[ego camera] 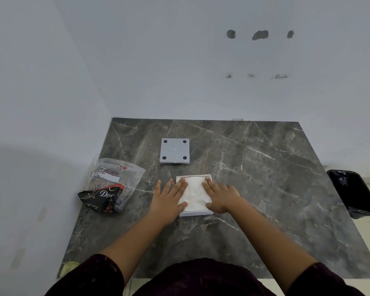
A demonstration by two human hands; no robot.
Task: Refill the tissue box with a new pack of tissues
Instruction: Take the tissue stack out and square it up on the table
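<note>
A white square tissue box (195, 213) lies open on the dark marble table, with a stack of white tissues (194, 194) filling it. My left hand (169, 196) rests flat on the stack's left side, fingers spread. On the stack's right side my right hand (220, 196) presses down flat in the same way. Neither hand grips anything. The box's grey base panel (175, 150), with a black foot at each corner, lies apart farther back. An emptied clear and black tissue wrapper (109, 186) lies crumpled to the left.
The marble table (265, 178) sits in a corner, with white walls at its left and back. A black-lined waste bin (354, 193) stands on the floor beyond the table's right edge.
</note>
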